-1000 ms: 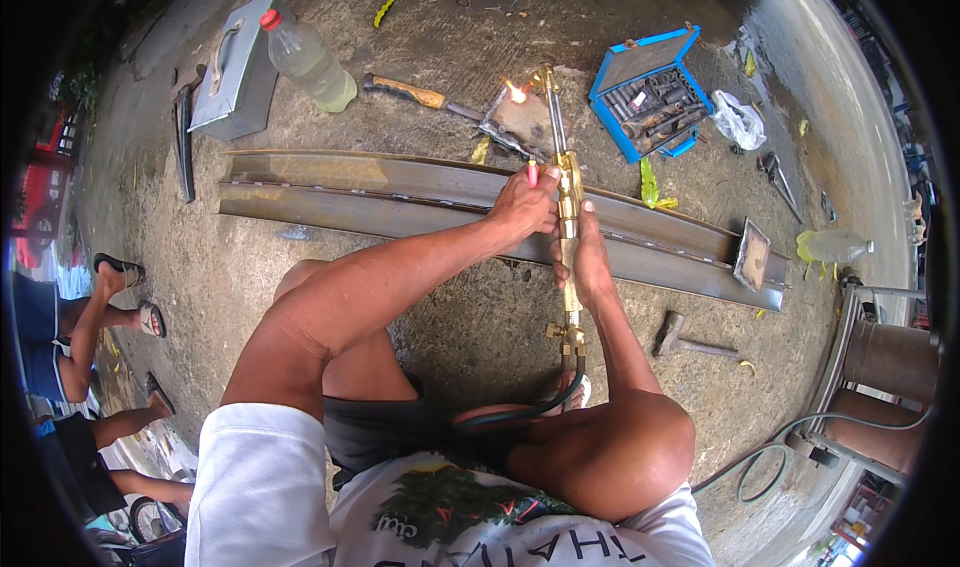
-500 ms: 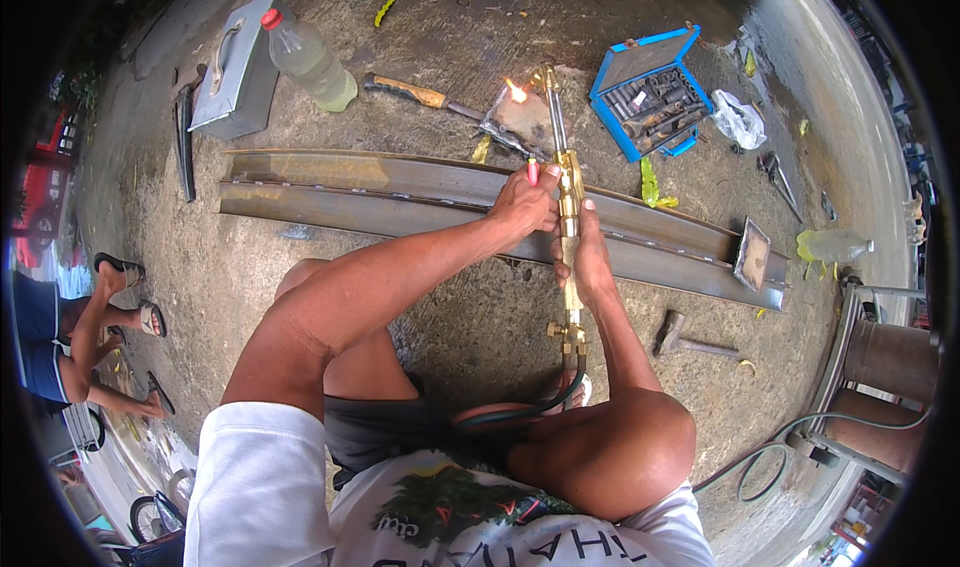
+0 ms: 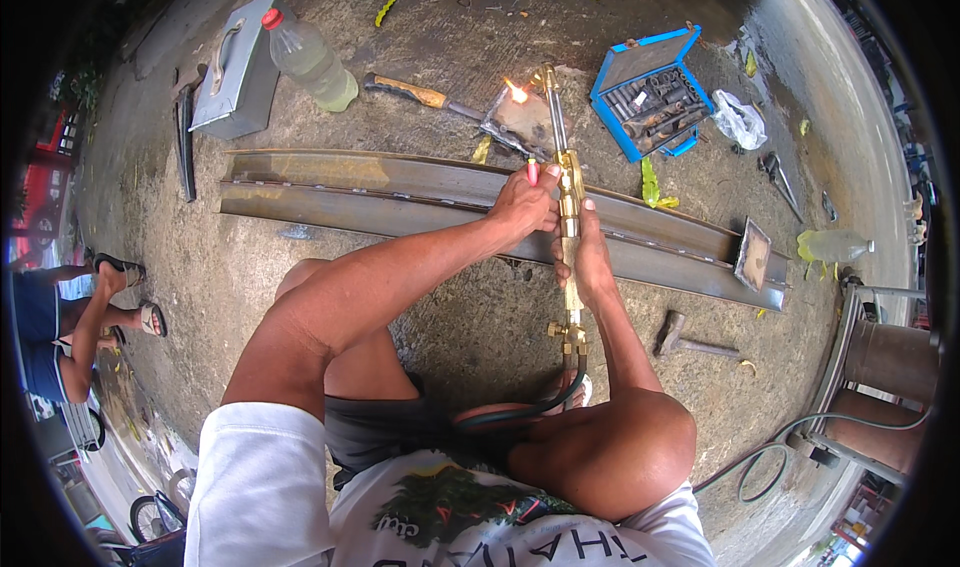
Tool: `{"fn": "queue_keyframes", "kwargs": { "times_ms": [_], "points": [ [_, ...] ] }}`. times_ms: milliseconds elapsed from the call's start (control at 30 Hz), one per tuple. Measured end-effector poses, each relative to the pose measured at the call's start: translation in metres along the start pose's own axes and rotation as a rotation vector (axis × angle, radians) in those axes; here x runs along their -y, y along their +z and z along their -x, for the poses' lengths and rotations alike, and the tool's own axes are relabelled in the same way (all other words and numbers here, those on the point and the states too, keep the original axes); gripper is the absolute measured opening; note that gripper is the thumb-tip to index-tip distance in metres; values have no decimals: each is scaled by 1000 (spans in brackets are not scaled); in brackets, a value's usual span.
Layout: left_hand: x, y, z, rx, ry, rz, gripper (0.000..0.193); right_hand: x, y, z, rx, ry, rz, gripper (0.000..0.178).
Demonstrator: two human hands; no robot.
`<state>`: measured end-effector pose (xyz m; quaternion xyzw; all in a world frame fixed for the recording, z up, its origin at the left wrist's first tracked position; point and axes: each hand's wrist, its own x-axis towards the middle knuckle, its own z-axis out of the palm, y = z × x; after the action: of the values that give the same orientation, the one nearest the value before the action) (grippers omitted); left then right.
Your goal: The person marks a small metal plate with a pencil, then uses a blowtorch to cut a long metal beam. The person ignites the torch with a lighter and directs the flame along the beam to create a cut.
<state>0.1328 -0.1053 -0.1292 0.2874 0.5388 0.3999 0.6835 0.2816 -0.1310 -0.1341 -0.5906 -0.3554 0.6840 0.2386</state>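
Left grip (image 3: 522, 207) clasps a pink object (image 3: 532, 173), right grip (image 3: 588, 257) a brass torch (image 3: 570, 192), mid-frame; slipping could swing flame (image 3: 516, 92) toward the upper-left bottle (image 3: 312, 65).

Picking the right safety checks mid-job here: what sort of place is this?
Probably an outdoor metalworking spot, perhaps a roadside yard: the hands hold a brass torch with a flame by its tip, long steel sections lie on concrete ground, and a blue tool case stands open.
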Motion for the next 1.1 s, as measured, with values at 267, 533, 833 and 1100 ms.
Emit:
{"fn": "queue_keyframes", "kwargs": {
  "times_ms": [267, 533, 833, 1100],
  "points": [
    [-3, 2, 3, -6, 2, 10, 48, 1, 1, 1, -2, -6, -8, 68],
    [-2, 0, 1, 16, 9, 8, 48, 2, 1, 1, -2, -8, -4, 68],
    [2, -4, -3, 17, 7, -8, 49, 0, 1, 0, -6, -24, -9, 72],
    [1, -3, -3, 12, 0, 3, 49, 2, 1, 1, -6, -17, 18, 69]
  ]
}}
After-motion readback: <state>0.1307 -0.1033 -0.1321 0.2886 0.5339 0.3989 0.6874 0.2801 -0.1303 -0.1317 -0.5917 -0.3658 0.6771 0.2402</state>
